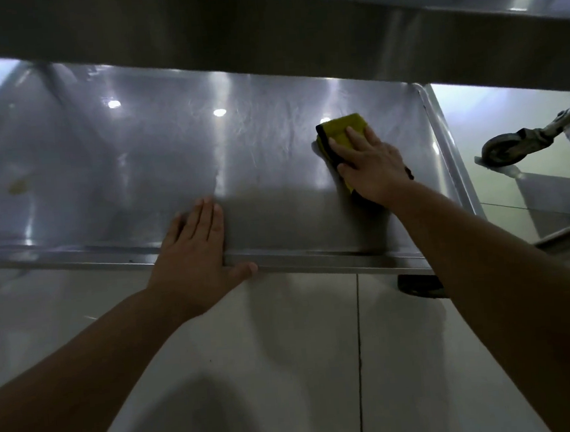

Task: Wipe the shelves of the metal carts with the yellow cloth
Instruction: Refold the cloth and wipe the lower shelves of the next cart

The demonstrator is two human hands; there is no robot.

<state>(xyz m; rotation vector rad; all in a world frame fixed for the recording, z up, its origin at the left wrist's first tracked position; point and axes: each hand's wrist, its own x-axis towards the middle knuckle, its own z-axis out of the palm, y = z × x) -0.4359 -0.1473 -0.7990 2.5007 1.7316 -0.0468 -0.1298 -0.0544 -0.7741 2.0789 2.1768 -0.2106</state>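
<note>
Right hand (370,163) flat, fingers straight, pressing yellow cloth (340,133) on lower shelf (169,150), right side. Left hand (194,253) open, bracing the front rim. Keep strokes overlapping leftward toward the yellowish spot (18,186) (possibly residue).

left hand (196,253): flat, fingers straight | right hand (370,166): flat, apparently pressing down

A commercial kitchen or service area, we think.

We see a stainless steel cart shelf (136,166) across the middle, a second cart's caster wheel (503,151) at right, and pale glossy floor tiles (305,367) with ceiling lights mirrored in the metal.
</note>
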